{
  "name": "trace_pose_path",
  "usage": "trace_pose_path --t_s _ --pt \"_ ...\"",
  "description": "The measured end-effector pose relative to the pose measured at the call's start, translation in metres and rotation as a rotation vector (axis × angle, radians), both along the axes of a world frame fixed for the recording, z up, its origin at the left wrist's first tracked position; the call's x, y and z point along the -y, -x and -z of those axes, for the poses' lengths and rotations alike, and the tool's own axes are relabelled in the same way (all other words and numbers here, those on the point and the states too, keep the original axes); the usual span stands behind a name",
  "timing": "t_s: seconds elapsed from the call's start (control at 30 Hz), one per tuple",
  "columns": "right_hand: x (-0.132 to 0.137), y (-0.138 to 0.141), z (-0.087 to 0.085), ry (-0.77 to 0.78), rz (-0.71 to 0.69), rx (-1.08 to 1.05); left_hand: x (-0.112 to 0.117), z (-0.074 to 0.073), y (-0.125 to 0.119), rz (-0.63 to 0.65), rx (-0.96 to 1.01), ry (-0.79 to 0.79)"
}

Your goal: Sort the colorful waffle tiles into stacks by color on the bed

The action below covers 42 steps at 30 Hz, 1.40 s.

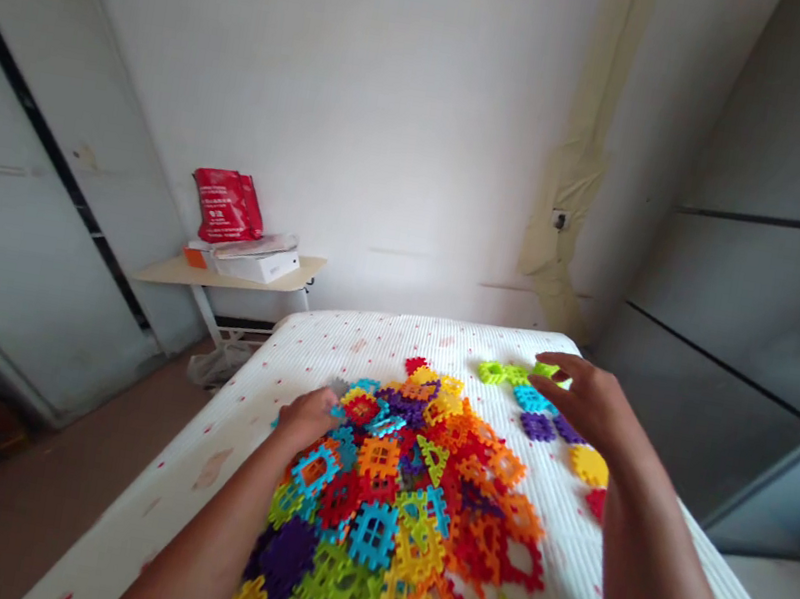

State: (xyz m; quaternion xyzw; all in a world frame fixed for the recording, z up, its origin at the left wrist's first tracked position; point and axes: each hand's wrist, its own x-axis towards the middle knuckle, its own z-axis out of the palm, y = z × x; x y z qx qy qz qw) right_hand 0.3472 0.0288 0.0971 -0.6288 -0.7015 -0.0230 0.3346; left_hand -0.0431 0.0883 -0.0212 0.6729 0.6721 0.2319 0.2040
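My left grip (305, 418) sits curled on the heap of plastic waffle tiles (397, 512), whether holding one I cannot tell; my right grip (585, 405) spreads wide just above a few loose tiles (538, 427) lying apart on the white mattress (394, 339).

1. Plain white wall (341, 98) ahead, w/ beige tape strip (572, 175) down near R corner + small wall socket (558, 219).
2. L side: tall grey wardrobe doors (47, 173), dark seam between.
3. Cream side table (221, 279) by back wall, red bag (227, 206) + white box (258, 264) on top.
4. Brown floor (72, 450) L of bed (394, 334), white dotted sheet.
5. R side: grey panels (781, 198), black seams.
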Motion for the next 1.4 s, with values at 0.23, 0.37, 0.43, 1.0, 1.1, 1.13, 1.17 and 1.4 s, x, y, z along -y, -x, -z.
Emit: trace_pose_path --t_s 0.23,0.37,0.43,1.0,1.1,1.13,1.17,1.4 --pt "0.017 -0.024 -0.015 -0.100 0.145 -0.092 0.012 -0.013 0.001 0.059 0.168 -0.099" --pt "0.020 -0.024 -0.018 -0.116 0.150 -0.107 0.027 -0.032 -0.002 0.039 0.239 -0.196" --pt "0.020 -0.018 -0.018 -0.099 0.126 -0.098 0.038 -0.042 -0.007 0.016 0.251 -0.242" --pt "0.021 0.116 0.028 0.241 -0.666 -0.275 0.121 -0.024 -0.063 0.115 0.061 -1.049" --pt "0.026 0.128 0.034 0.290 -0.763 -0.279 0.123 -0.024 -0.061 0.116 0.042 -1.083" --pt "0.028 0.132 0.035 0.298 -0.778 -0.277 0.124 -0.025 -0.061 0.114 0.037 -1.092" --pt "0.029 0.135 0.036 0.297 -0.791 -0.278 0.124 -0.025 -0.061 0.111 0.035 -1.099" --pt "0.029 0.140 0.040 0.253 -0.828 -0.347 0.124 -0.027 -0.060 0.135 0.092 -1.061"
